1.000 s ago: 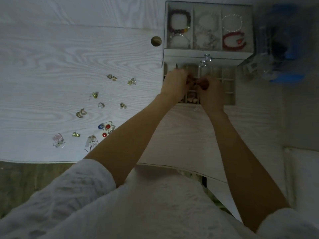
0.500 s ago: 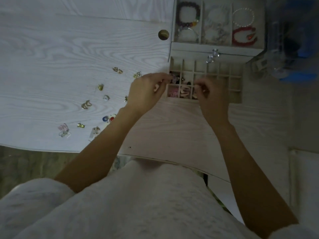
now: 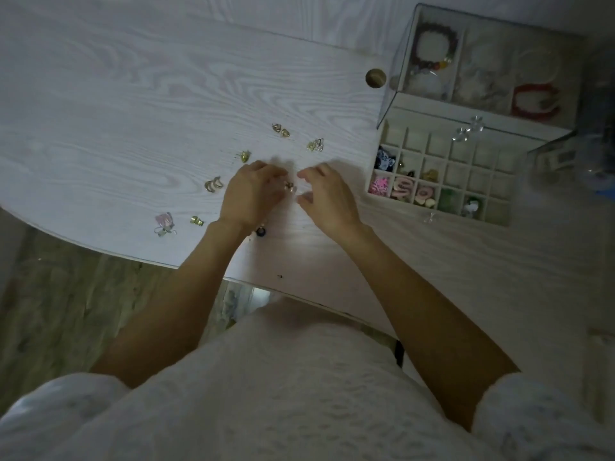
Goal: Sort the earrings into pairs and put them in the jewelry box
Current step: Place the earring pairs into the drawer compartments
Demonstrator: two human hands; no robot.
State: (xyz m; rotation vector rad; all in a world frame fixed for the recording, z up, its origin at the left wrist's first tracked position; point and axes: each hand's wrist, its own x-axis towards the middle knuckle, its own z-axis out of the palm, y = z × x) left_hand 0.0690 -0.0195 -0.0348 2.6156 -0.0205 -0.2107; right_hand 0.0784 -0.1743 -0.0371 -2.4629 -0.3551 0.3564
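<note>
Earrings are again the target: both hands have left the box and come back to the loose pieces on the table. Left hand [image 3: 254, 194] lies knuckles-up with fingers curled down over a small stud [image 3: 289, 187]; whether it already pinches the stud cannot be told in this dim view. Right hand [image 3: 327, 199] hovers just beside it, fingers loosely bent, holding nothing visible. Around them lie the unsorted earrings: gold hoops [image 3: 213, 184], a gold heart [image 3: 245, 156], a gold pair [image 3: 281, 130], a clear pair [image 3: 315, 145], a pink piece [image 3: 164, 222] and a gold stud [image 3: 196, 220]. To the right stands the box [image 3: 442, 119], its drawer [image 3: 441, 176] open, the near-left cells filled. Judged from this, one pair is stowed and the next pick begins; many cells remain free.
</note>
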